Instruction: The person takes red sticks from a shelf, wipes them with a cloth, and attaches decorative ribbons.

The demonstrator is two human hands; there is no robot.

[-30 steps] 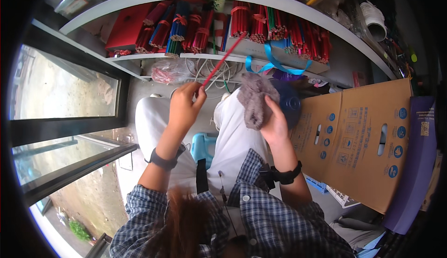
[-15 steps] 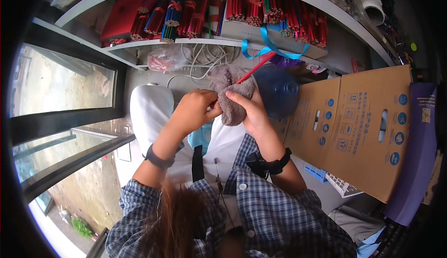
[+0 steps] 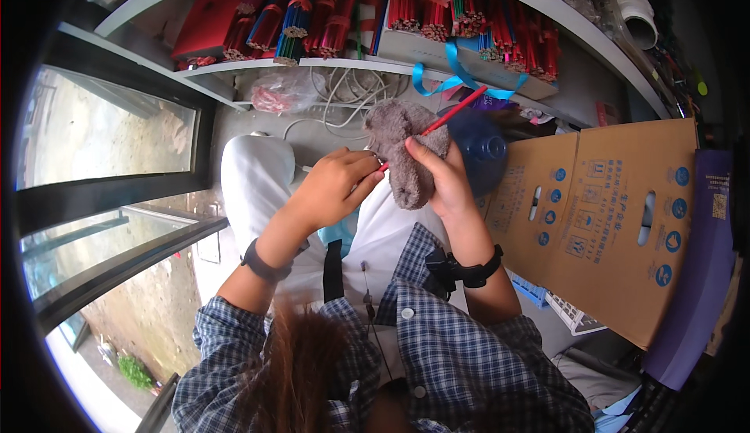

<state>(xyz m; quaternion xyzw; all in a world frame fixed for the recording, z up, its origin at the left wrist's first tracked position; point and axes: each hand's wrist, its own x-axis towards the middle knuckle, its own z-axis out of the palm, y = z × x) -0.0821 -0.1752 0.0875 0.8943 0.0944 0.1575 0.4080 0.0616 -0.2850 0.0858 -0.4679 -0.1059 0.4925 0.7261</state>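
Observation:
A slim red pencil-like stick [image 3: 461, 109] runs slantwise through a fluffy grey-brown cloth [image 3: 397, 132] in front of my body. My right hand [image 3: 444, 175] is closed round the cloth, its thumb pressing the folds against the stick. On the other side, my left hand [image 3: 337, 185] pinches the stick's lower end, with a short red piece showing between fingertips and cloth. The stick's upper end sticks out free beyond my right hand. Its middle is hidden by the cloth.
Tied bundles of red, blue and green sticks [image 3: 336, 27] line the white shelf [image 3: 367, 64] ahead. A light-blue ribbon [image 3: 453, 62] hangs from it. Below are a clear blue plastic jug [image 3: 478, 148] and white cables [image 3: 344, 97]. A cardboard box [image 3: 609, 206] stands right, a glass door [image 3: 117, 132] left.
My right hand and the cloth have shifted right, away from my left hand. The stick's lower end now shows between them, and its upper end is farther right.

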